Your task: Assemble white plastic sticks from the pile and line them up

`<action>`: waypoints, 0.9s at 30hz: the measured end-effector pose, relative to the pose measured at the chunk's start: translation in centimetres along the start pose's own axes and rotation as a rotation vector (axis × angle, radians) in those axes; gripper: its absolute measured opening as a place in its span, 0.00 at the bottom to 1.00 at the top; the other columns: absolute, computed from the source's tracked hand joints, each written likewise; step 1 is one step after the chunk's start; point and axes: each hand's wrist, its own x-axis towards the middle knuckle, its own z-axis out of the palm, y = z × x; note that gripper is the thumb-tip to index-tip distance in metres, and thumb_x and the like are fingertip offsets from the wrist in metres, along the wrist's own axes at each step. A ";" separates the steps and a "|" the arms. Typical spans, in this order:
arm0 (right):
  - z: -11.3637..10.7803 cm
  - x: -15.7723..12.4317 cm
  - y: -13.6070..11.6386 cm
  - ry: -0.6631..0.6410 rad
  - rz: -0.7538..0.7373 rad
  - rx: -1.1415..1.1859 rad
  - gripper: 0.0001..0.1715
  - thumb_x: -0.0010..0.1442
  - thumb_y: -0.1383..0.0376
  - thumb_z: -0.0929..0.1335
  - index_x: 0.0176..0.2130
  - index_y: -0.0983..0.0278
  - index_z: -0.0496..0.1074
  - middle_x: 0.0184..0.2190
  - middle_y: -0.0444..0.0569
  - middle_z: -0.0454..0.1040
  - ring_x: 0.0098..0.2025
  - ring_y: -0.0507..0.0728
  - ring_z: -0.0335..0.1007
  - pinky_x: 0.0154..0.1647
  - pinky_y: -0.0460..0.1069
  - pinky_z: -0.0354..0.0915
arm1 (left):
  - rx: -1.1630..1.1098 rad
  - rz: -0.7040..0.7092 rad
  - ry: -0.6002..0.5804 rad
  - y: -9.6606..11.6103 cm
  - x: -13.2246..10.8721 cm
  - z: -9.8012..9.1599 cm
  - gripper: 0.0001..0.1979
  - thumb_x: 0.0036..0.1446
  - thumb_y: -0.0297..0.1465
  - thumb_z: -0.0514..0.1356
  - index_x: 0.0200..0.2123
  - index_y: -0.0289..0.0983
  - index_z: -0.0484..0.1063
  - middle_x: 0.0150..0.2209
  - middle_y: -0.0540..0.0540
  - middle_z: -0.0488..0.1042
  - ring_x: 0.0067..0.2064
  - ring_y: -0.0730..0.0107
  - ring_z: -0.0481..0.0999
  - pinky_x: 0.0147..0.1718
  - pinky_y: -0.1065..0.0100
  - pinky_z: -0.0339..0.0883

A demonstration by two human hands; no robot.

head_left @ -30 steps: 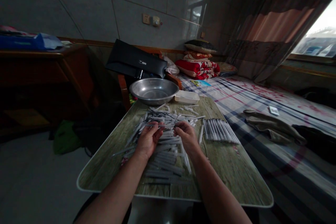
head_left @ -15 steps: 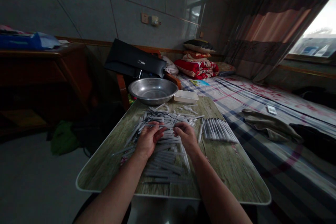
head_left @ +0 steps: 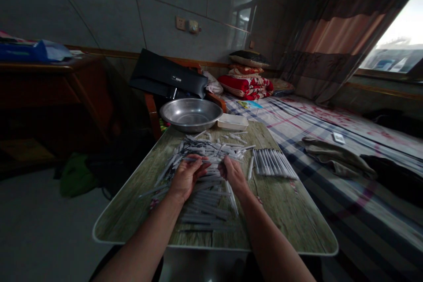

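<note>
My left hand (head_left: 187, 175) is closed in a pinch on a thin pen barrel (head_left: 189, 159), which lies sideways across its fingers. Close by on the right, my right hand (head_left: 232, 173) has thumb and fingers pressed together; what they hold is too small and dark to make out. Both hands are over a loose heap of whitish pen parts (head_left: 198, 146) on the small table (head_left: 280, 216). Nearer my body, translucent barrels (head_left: 205, 209) lie crosswise in rough rows. A neat row of pens with dark ends (head_left: 272, 163) lies to the right of my right hand.
A steel basin (head_left: 191, 114) and a white plastic tray (head_left: 232, 121) stand at the table's far end. Behind them, a black monitor-like panel (head_left: 168, 77) leans on a wooden chair. To the right is a bed (head_left: 317, 119) with folded quilts (head_left: 246, 86) and a cloth (head_left: 333, 154).
The view has shifted slightly. My right hand has turned a little, its fingers folding in more. My left hand keeps nearly the same pose with the barrel.
</note>
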 end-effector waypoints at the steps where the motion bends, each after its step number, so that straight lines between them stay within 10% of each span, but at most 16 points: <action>1: 0.0 0.0 0.0 -0.010 0.000 0.047 0.22 0.60 0.49 0.61 0.29 0.63 0.68 0.18 0.41 0.65 0.18 0.48 0.57 0.17 0.43 0.52 | -0.004 0.006 0.006 0.0 0.0 0.0 0.14 0.44 0.28 0.70 0.34 0.36 0.68 0.37 0.45 0.79 0.37 0.61 0.82 0.26 0.73 0.74; 27: 0.0 -0.3 -0.3 -0.028 -0.001 -0.002 0.21 0.62 0.51 0.59 0.26 0.63 0.61 0.18 0.40 0.62 0.19 0.47 0.54 0.18 0.43 0.51 | 0.052 0.013 -0.027 0.2 0.0 0.1 0.15 0.44 0.31 0.70 0.35 0.36 0.69 0.39 0.45 0.79 0.39 0.61 0.81 0.27 0.73 0.75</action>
